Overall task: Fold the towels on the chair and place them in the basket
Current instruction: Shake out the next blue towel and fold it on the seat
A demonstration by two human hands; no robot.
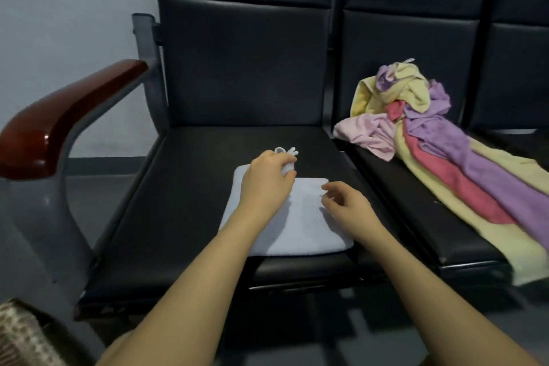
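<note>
Pale blue towel [300, 226] lies folded flat on the left chair seat [178, 202], near its front edge. Left hand [267, 177] rests over the towel's far left corner, fingers curled and pinching a bunched bit of pale cloth [286, 154] at the far edge; can't tell if that bit is the towel's own corner or a loop. Right hand [346, 202] hovers over the towel's right part, fingers loosely curled, holding nothing; contact with the towel unclear. Heap of towels [416, 128], yellow, purple, pink and red, sits on the next seat to the right, trailing forward and over that seat's front edge, partly cut off by the frame. Woven basket [20, 336] only just shows at bottom left, mostly out of frame. Wooden armrest [59, 116] bounds the left side. Bare seat surrounds the folded towel to the left and behind.
</note>
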